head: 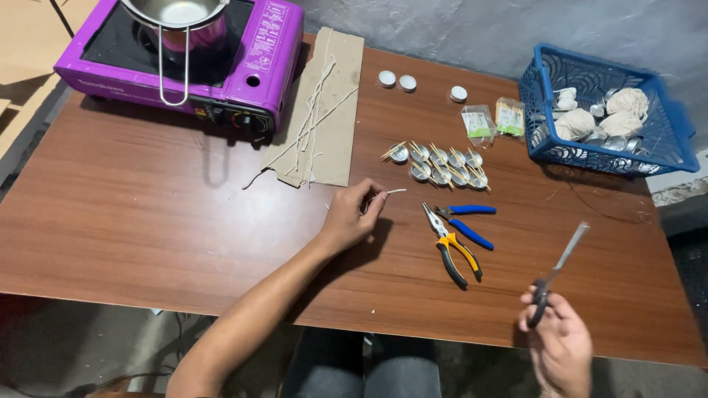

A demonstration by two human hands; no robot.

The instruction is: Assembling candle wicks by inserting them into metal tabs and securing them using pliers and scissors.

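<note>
The left hand rests on the bench near its middle, fingers curled in and pinching a short pale piece of wick whose free end sticks out to the right, just above the wood. The right hand hovers off the near edge of the bench, closed around the dark handles of a pair of scissors; the blades point up and to the right (they look closed, though motion blur makes that hard to confirm).

Between the two hands lie two pairs of pliers, touching at the jaws: one with yellow-and-black grips and, just beyond it, one with blue grips. Past them, a cluster of small metal cups sits together, each with little wooden sticks laid across its top. Further back are three round white lids and two small clear packets.

At the right end stands a blue plastic basket holding balls of pale string and more metal cups. To the left of the cups a strip of cardboard carries several long pale wick strands. At the far left corner sits a purple portable stove with a steel pot on it, its wire handle hanging forward.
</note>
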